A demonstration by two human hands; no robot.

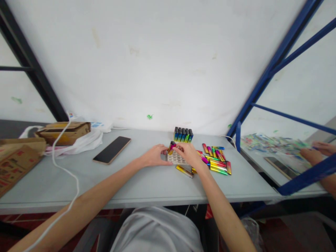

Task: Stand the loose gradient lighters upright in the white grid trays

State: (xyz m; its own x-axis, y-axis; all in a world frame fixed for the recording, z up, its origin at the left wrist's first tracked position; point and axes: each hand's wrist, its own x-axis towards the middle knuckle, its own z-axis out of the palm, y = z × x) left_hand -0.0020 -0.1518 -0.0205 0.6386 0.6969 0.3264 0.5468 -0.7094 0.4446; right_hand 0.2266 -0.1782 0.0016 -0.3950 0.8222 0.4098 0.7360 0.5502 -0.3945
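Note:
A pale tray [176, 159] with rows of round holes lies on the table between my hands. My left hand [155, 155] grips its left side, the thumb stretched along the front edge and the fingers at the back. In the fingers of my right hand [187, 152] is a shiny gold and purple lighter [171, 148] with a dark top, upright over the tray's back left corner. Whether its base touches the tray I cannot tell. Loose metallic lighters [216, 159] lie in a pile to the right, and a gold one [184, 171] rests in front of the tray.
Behind the tray stands a block of upright blue-green lighters [183, 135] with black tops. A phone [112, 149] lies to the left, near cardboard boxes [67, 131] and a white cable [64, 169]. Past the blue frame [273, 70], another person's hands [315, 152] work at a neighbouring table.

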